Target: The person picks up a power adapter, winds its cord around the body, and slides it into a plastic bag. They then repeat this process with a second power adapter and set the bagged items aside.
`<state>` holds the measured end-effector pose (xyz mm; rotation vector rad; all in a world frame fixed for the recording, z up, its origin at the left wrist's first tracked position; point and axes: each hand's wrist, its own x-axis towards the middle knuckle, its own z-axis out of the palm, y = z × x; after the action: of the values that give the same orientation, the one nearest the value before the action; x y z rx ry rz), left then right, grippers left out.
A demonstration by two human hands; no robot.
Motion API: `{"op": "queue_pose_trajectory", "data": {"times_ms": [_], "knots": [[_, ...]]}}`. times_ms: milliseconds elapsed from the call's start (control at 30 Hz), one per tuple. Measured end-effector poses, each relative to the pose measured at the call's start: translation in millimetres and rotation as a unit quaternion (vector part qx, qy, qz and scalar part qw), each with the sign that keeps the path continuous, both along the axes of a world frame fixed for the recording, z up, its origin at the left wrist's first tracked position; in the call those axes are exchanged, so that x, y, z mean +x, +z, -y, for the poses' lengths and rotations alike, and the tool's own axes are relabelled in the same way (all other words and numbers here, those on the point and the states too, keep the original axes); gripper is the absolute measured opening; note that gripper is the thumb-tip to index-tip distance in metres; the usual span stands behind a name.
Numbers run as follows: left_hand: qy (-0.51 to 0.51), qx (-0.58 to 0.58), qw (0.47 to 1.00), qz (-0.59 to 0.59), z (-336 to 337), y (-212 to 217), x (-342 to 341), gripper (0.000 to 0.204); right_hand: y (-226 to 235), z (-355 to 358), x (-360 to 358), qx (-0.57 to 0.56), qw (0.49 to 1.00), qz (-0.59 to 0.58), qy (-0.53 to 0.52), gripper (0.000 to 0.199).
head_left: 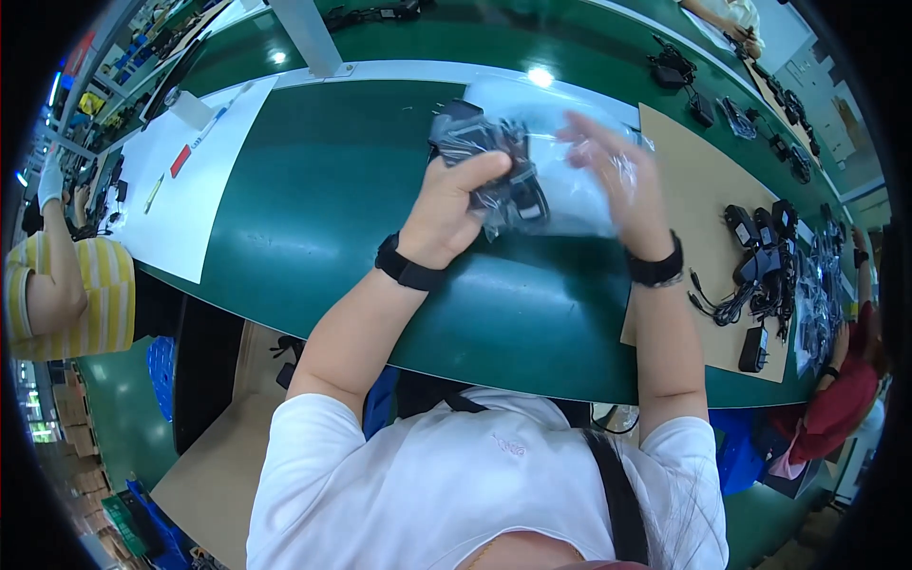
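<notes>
My left hand (pixel 452 211) grips a black power adapter with its coiled cord (pixel 494 152), wrapped in a clear plastic bag (pixel 570 195), above the green table (pixel 313 199). My right hand (pixel 616 176) is blurred with motion and holds the right side of the same clear bag, fingers spread over the film. Both wrists wear black bands. Part of the adapter is hidden behind my left thumb and the crinkled plastic.
A brown cardboard sheet (pixel 693 171) lies to the right with several black adapters and cords (pixel 760 266) on it. A white sheet (pixel 190 180) with pens lies at the left. A person in a yellow striped shirt (pixel 66 294) sits left; a person in red (pixel 841 399) sits right.
</notes>
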<state>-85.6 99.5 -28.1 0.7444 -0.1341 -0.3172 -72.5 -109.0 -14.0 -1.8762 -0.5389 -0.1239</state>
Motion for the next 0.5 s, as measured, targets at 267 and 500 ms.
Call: {"op": "queue_pose_trajectory", "data": {"times_ms": [267,500], "knots": [[0.123,-0.024,0.991,0.039,-9.5,5.4,4.5,0.021,-15.6,-7.6,-14.7,0.309,0.894,-0.295,0.135,0.088],[0.149,0.042,0.979,0.133,15.0,4.4,-18.9,0.03,-13.1,-63.7,-38.2,0.484,0.764,-0.379,0.193,0.057]]}}
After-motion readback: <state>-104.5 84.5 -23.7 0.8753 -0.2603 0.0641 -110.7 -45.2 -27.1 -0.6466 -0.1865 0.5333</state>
